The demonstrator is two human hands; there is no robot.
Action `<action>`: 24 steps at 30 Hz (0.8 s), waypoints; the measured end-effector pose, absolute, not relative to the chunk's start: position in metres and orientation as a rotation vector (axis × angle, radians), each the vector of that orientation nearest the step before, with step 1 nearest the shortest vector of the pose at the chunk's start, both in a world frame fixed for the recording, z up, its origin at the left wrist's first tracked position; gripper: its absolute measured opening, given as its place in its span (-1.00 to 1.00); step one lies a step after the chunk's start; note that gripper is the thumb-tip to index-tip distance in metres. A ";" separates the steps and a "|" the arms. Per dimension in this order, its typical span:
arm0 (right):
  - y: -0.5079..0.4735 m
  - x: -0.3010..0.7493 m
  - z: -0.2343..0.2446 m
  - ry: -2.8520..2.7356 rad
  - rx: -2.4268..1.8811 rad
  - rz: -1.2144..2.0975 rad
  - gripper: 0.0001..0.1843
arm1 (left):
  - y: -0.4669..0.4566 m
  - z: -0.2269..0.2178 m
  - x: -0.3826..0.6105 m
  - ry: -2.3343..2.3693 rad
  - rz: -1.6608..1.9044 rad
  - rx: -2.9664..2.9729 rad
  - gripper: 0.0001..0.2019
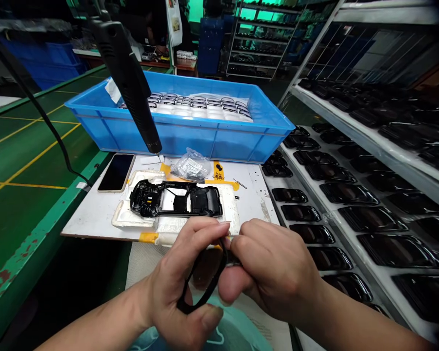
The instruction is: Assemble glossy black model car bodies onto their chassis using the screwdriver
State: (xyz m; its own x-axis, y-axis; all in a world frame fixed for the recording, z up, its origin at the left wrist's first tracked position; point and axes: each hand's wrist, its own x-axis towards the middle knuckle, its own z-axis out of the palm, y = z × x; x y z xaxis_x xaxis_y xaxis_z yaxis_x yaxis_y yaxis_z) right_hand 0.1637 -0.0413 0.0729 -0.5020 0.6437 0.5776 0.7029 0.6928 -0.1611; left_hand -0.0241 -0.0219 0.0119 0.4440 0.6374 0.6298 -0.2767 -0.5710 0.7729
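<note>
My left hand point(170, 278) is wrapped around a black frame point(212, 287), fingertips over its top end and thumb at the lower one, so the thing stands tilted in my grasp; my right hand point(274, 258) is curled in close against the frame's right side, thumb and forefinger meeting near a dark bit of it, though I cannot tell whether they pinch the frame or a small separate piece; the frame is up in front of me, off the table, just this side of its near edge. I judge it light, thin plastic, stiff along the rim but likely to bow if squeezed end to end; the dark middle looks glossy, so it would slip and take fingerprints, and the slim rim could crack under a hard twist; the rim's two ends are where I would hold it, keeping pressure off the middle. Beyond my knuckles a black car base point(205, 200) lies on a white foam block point(229, 207) on the table point(254, 180); behind these sit a clear bag point(192, 165) and a blue tub point(190, 134), with a black screwdriver point(131, 87) hanging point down before it.
</note>
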 end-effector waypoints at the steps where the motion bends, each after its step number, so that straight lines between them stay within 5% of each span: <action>1: -0.043 0.164 0.072 -2.228 -1.020 -0.083 -0.40 | -0.022 0.010 -0.022 0.296 1.294 1.741 -0.24; 5: -0.052 0.163 0.072 -1.902 -1.047 0.312 -0.45 | -0.027 0.007 -0.018 0.263 1.362 1.584 -0.26; 9: -0.058 0.163 0.082 -1.706 -1.078 0.542 -0.88 | -0.031 0.018 -0.025 0.229 1.205 1.385 -0.34; 12: -0.052 0.167 0.096 -1.654 -1.103 0.725 -0.82 | -0.031 0.032 -0.029 0.132 0.955 0.948 -0.34; 19: -0.037 0.164 0.111 -1.204 -1.069 1.776 -0.87 | -0.030 0.042 -0.022 -0.070 0.764 0.529 -0.31; 24: -0.038 0.157 0.108 -0.987 -1.081 1.909 -0.63 | -0.034 0.045 -0.021 -0.083 0.728 0.473 -0.29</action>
State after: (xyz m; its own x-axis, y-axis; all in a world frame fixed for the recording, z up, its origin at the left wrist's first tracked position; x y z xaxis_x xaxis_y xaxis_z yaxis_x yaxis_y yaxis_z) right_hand 0.1568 -0.0379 0.1081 -0.3896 0.8539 -0.3451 -0.2120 -0.4478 -0.8686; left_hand -0.0208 -0.0340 0.0448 0.7485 0.6205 0.2340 -0.6572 0.6467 0.3872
